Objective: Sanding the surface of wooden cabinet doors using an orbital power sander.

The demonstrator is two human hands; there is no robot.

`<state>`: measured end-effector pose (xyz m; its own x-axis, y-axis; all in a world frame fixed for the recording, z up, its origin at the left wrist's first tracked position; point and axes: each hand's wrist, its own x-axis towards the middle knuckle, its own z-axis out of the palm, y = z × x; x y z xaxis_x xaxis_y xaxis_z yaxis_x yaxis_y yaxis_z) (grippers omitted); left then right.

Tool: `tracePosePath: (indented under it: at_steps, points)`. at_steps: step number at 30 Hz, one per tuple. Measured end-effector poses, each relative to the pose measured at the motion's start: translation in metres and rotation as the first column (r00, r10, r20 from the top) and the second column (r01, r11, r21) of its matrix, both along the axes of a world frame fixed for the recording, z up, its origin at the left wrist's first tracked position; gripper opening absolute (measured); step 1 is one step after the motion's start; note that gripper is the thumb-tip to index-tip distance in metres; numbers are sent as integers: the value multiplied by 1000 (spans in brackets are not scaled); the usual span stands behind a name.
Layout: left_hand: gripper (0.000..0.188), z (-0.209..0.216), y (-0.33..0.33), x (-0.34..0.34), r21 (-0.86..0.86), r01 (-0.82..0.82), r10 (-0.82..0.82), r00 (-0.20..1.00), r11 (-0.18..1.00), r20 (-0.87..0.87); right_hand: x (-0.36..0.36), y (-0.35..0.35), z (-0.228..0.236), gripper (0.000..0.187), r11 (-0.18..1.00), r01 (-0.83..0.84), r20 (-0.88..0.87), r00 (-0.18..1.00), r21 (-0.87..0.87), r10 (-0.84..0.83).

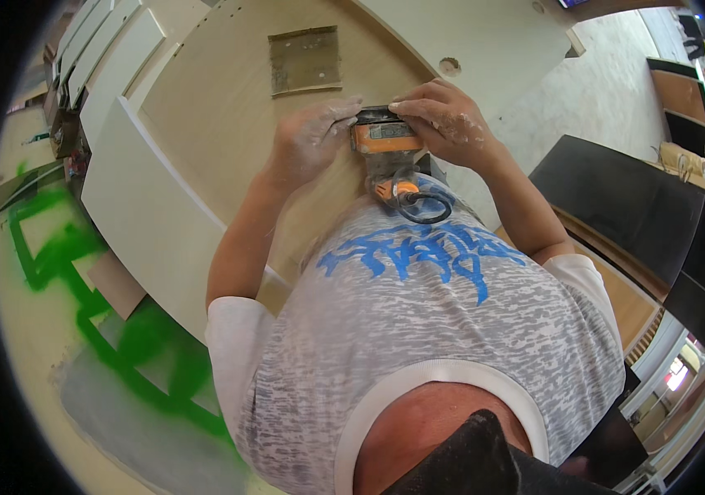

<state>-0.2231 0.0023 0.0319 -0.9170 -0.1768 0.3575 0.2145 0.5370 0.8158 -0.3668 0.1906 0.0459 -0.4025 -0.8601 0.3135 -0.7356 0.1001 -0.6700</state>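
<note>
An orange and black electric sander (387,142) is at the near side of a pale board (228,91), close against my shirt. Its black cord (428,216) loops at the end nearest me. My left hand (313,142) closes on the left corner of the sander's black far end, fingers bent and dusty. On the opposite corner, my right hand (449,124) grips with thumb and fingertips, white dust on its back. Beyond my hands a brown rectangular sheet, like sandpaper (304,62), lies flat on the board. The sander's underside is hidden.
Several white panels (125,49) lean or lie at the left. Green spray paint (154,351) marks the floor at lower left. Dark panels (616,202) stand on the right. Another white board (484,37) with a round hole lies at the far side.
</note>
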Motion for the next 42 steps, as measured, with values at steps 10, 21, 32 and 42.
tracePosePath:
  at_steps: [10, 21, 32, 42]
  points:
    - [20, 15, 4, -15, -153, 40, -50, 997, 987, -63, -2, -19, 7, 9, 999, -42, -238, 970, -9, 39]
    - [15, 11, 8, -19, -256, 54, -88, 988, 965, -125, -8, -23, 9, 15, 963, -260, -277, 923, 67, 268]
    - [66, 27, 18, -1, -375, 131, -127, 991, 917, 35, -9, 1, 6, 23, 977, -172, -26, 984, 126, 177]
    - [68, 13, 17, 0, -344, 106, -98, 994, 933, 39, -14, 10, 10, 34, 957, -162, 18, 986, 241, 163]
